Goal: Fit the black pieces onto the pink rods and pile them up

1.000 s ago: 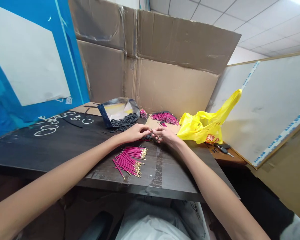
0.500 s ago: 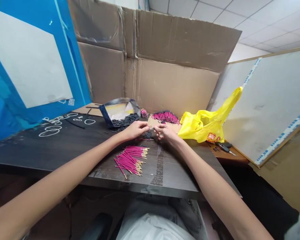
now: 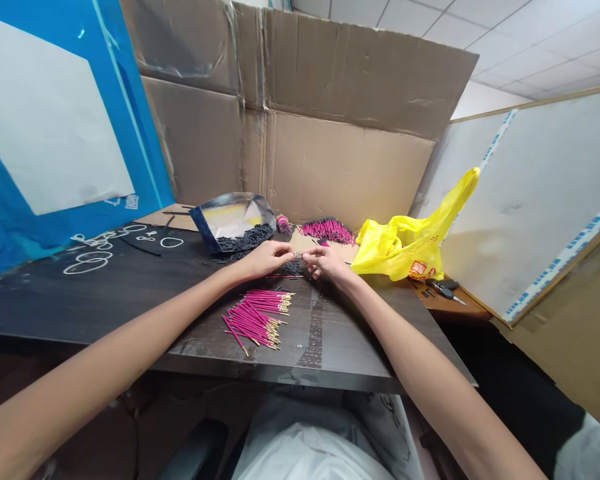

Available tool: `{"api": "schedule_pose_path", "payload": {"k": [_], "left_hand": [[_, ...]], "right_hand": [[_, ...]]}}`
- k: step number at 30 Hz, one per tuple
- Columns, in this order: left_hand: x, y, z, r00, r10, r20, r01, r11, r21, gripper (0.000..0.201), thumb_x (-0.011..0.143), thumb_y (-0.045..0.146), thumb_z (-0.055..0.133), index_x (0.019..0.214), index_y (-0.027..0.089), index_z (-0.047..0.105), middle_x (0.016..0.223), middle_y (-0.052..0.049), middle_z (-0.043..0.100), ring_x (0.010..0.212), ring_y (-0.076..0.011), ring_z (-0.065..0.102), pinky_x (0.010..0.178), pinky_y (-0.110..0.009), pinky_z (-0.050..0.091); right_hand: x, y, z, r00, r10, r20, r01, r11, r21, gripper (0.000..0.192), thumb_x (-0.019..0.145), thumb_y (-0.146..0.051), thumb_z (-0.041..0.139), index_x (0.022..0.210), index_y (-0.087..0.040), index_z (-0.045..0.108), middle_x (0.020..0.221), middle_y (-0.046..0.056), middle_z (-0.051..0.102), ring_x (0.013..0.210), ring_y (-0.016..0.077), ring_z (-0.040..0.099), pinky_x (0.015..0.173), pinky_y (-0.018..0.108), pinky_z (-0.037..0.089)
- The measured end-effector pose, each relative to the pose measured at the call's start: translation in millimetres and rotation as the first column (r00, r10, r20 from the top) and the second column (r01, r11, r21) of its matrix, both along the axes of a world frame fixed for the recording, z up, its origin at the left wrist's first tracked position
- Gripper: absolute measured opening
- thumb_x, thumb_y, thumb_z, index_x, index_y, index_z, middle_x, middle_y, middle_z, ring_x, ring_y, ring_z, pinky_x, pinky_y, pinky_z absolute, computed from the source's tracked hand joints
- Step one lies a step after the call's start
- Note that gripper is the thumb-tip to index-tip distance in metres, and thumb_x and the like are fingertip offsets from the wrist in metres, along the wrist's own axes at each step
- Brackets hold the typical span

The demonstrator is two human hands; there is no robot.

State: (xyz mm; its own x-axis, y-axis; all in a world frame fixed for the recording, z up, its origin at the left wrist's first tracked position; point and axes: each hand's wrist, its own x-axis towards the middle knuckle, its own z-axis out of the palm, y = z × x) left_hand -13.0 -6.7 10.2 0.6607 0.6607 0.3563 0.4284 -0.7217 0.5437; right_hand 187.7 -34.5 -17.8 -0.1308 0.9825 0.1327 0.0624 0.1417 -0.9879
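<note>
My left hand (image 3: 270, 257) and my right hand (image 3: 326, 261) meet over the middle of the table, fingertips nearly touching. Both are closed in a pinch. A small metallic bit (image 3: 297, 255) shows between the fingertips, too small to name. Under the hands lie short black tubes (image 3: 292, 266) and a single magenta wire. Nearer the front edge, a pile of magenta wires (image 3: 254, 317) with gold-coloured ends is fanned out. Behind my left hand, an open bag (image 3: 207, 230) lies on its side, black tubes spilling from its mouth.
A heap of magenta pieces with black ends (image 3: 329, 230) lies on cardboard at the back, beside a banded bundle (image 3: 283, 224). A yellow plastic bag (image 3: 400, 247) stands right, near keys (image 3: 447, 292). White loops (image 3: 87, 261) lie left. A cardboard sheet (image 3: 350, 160) walls the back.
My fingertips have come closer together over the small metallic bit. The whole view has shifted slightly; the piles on the table look the same.
</note>
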Motion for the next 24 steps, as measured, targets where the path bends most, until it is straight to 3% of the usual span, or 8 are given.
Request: {"api": "schedule_pose_path", "payload": {"k": [6,13,20,24], "left_hand": [[-0.1,0.7,-3.3,1.0,-0.028,-0.009,0.028,0.999,-0.016,0.037,0.089,0.047,0.052,0.074,0.015,0.061,0.063,0.002,0.05,0.06,-0.012,0.043,0.058,-0.025,0.03],[-0.3,-1.1,-1.7,0.997,-0.076,0.0,0.076,0.995,-0.063,0.042,0.091,0.051,0.054,0.075,0.014,0.064,0.06,0.003,0.049,0.056,-0.0109,0.043,0.054,-0.024,0.028],[-5.3,9.3,-4.8,0.986,-0.167,0.027,0.169,0.953,-0.25,0.048,0.091,0.061,0.056,0.083,0.014,0.065,0.054,0.003,0.051,0.046,-0.0098,0.044,0.05,-0.024,0.032],[-5.3,11.5,-6.1,0.983,-0.171,0.062,0.182,0.944,-0.275,0.047,0.092,0.06,0.056,0.082,0.014,0.063,0.054,0.004,0.05,0.045,-0.0091,0.043,0.049,-0.023,0.032]], "right_hand": [[-1.2,4.7,-7.0,0.998,-0.013,0.066,0.01,0.999,0.052,0.024,0.077,-0.028,0.081,0.085,-0.015,0.062,0.066,-0.001,0.06,0.052,0.0088,0.053,0.04,0.019,0.043],[-3.6,-2.9,-3.2,0.977,-0.073,0.202,0.014,0.96,0.278,0.035,0.075,-0.042,0.081,0.089,-0.018,0.061,0.063,-0.005,0.059,0.047,0.0091,0.052,0.044,0.021,0.041],[-3.2,-5.1,-2.3,0.963,-0.093,0.255,-0.002,0.937,0.349,0.035,0.08,-0.051,0.074,0.091,-0.021,0.06,0.062,-0.006,0.057,0.048,0.0116,0.053,0.049,0.024,0.042],[-4.3,-7.9,-1.6,0.947,-0.154,0.283,0.006,0.886,0.464,0.027,0.086,-0.047,0.069,0.092,-0.022,0.059,0.065,-0.005,0.058,0.053,0.0116,0.054,0.055,0.023,0.041]]}}
